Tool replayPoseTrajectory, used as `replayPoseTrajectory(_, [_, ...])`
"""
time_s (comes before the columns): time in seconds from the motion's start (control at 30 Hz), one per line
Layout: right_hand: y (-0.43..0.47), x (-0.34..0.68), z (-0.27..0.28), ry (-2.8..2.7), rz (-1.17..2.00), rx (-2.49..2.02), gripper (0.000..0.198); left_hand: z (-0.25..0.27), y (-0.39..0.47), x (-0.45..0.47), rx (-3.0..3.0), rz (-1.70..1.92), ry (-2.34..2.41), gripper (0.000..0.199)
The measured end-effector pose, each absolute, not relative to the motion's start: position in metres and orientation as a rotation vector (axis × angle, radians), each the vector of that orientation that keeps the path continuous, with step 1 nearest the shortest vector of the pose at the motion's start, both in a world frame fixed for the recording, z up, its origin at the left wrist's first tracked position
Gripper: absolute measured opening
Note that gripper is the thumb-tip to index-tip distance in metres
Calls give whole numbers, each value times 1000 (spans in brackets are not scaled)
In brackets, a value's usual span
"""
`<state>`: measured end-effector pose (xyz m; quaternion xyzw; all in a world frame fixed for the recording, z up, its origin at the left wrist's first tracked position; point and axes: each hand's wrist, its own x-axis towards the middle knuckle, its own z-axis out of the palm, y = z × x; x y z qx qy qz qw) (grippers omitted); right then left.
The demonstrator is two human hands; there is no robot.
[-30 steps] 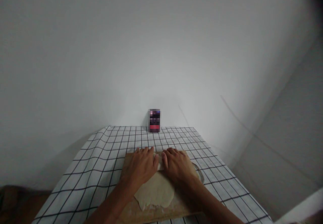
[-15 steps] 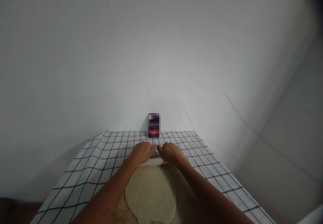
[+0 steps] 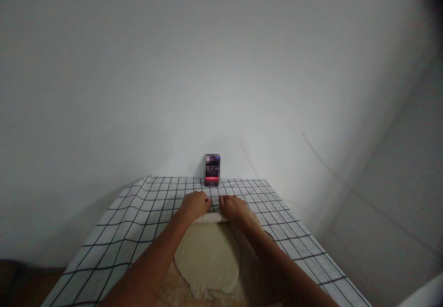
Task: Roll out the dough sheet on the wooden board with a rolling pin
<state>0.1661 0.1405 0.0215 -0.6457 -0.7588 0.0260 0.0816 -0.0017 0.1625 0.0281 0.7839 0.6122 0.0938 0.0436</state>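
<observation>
"Nearest item?"

"One wooden board [image 3: 178, 293], floured in appearance, flanked by the left forearm [image 3: 152, 261] and the right forearm [image 3: 277, 261]."

"On the board?"

"One sheet of dough [image 3: 207, 258], pale, flat, roughly round; near edge ragged. Lies between the forearms, on the near side of both hands."

"At its far edge?"

"One pale roll [image 3: 209, 218], lying crosswise, its ends hidden at the wrists. Pin or rolled dough: I cannot tell from here."

"The hands, then. Left?"

"Left hand [image 3: 196, 203]: back uppermost, fingers curled over and drawn together, thumb side turned inward. Fingertips out of sight; whether they close on anything, I cannot tell."

"Right?"

"Right hand [image 3: 233, 205]: likewise curled, knuckles forward, wrist just by the roll's other end. Its hold is equally hidden. A narrow gap parts the two hands, which stand level with each other."

"Beneath and beyond?"

"One tablecloth [image 3: 145, 219], white with dark grid lines, rippled at left. At its far end, one dark upright device [image 3: 212, 171] with a red band, front blurred. Behind it, one plain pale wall [image 3: 221, 67]."
</observation>
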Motion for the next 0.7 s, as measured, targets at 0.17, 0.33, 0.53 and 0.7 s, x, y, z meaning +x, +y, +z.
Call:
replayPoseTrajectory(0.17, [110, 167, 20, -2203, -21, -1876, 43, 31, 143, 3, 2346, 296, 1973, 39])
replayPoseTrajectory(0.33, [79, 170, 21, -2242, -30, -1803, 36, 33, 109, 8, 2336, 422, 2161, 42])
replayPoseTrajectory(0.53, [54, 170, 13, -2201, -20, -1748, 37, 26, 78, 9, 2377, 450, 2210, 44])
replayPoseTrajectory(0.7, [35, 177, 4, -2128, 3, -1631, 38, 18, 50, 6, 2488, 491, 2180, 47])
